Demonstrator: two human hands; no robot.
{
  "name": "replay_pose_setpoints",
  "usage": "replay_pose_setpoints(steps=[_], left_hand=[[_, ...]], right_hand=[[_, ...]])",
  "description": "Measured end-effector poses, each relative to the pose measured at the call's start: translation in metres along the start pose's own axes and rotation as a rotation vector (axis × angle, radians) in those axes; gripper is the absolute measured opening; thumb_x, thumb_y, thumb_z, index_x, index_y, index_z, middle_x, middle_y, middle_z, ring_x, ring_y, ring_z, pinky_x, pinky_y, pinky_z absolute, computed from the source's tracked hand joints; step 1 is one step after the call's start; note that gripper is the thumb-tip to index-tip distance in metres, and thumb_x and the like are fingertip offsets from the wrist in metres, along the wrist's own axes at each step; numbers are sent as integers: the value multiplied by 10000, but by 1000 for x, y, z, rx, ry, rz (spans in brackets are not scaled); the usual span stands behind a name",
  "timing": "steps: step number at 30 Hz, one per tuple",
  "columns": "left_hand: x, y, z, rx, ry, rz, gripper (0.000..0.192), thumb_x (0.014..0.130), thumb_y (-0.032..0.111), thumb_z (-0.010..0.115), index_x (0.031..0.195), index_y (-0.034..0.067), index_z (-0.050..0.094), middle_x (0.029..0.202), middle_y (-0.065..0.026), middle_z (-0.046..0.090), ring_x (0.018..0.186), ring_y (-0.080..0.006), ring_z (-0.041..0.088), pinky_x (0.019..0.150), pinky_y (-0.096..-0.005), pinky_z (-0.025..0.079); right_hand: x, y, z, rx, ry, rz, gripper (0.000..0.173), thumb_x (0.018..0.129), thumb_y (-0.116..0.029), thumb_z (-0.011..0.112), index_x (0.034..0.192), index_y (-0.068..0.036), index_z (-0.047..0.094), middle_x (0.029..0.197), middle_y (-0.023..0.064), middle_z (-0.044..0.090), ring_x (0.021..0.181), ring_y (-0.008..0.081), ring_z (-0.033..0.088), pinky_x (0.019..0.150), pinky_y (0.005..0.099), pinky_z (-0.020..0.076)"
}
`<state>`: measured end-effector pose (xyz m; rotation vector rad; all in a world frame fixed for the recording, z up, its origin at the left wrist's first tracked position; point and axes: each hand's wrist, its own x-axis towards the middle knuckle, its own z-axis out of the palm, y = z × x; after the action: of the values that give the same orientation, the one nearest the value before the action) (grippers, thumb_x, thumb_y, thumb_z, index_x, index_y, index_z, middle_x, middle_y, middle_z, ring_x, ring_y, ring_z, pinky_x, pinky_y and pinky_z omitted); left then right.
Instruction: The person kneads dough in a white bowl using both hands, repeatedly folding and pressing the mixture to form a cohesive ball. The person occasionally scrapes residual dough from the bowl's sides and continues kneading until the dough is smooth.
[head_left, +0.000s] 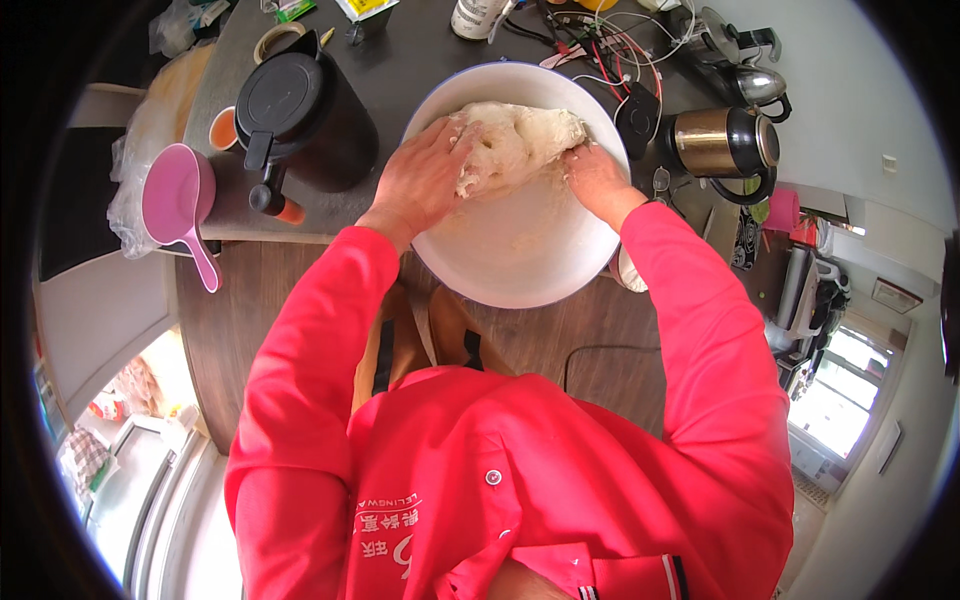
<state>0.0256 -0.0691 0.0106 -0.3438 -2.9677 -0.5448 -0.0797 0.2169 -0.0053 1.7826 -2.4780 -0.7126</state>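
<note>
A large white basin with a blue rim stands in front of me, reaching over the near edge of the dark table. Inside it, towards the far side, lies a rough, lumpy mass of dough. My left hand grips the dough's left side, with floury bits stuck on the fingers. At the right end, the fingers of my right hand curl against the dough and are partly tucked under it. Flour and scraps cling to the basin's bare bottom.
A black pitcher stands left of the basin, near a cup of orange liquid and a pink ladle. To the right are a gold-brown thermos jug and tangled cables. A container of white powder sits beneath my right forearm.
</note>
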Motion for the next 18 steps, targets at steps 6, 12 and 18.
replay_pose_setpoints(steps=[6, 12, 18], left_hand=[[0, -1, 1, -33, 6, -17, 667, 794, 256, 617, 1395, 127, 357, 1408, -89, 407, 1290, -253, 391, 1057, -349, 340], [0, -2, 1, 10, 50, 13, 571, 839, 285, 560, 1355, 93, 407, 1371, -94, 439, 1257, -241, 416, 1039, -340, 354], [-1, -1, 4, -35, -6, -15, 626, 818, 276, 591, 1382, 114, 372, 1401, -91, 409, 1281, -257, 396, 1051, -357, 345]], right_hand=[[-13, -79, -29, 630, -436, 319, 262, 883, -154, 469, 955, 37, 632, 1025, 212, 602, 940, 352, 597, 823, 436, 477], [-8, -74, -24, 858, -484, 213, 228, 861, -93, 440, 935, 0, 634, 999, 225, 601, 955, 382, 583, 823, 454, 468], [-13, -37, 1, 300, -326, 164, 174, 789, -94, 521, 871, -20, 655, 958, 166, 619, 910, 326, 604, 782, 407, 495]])
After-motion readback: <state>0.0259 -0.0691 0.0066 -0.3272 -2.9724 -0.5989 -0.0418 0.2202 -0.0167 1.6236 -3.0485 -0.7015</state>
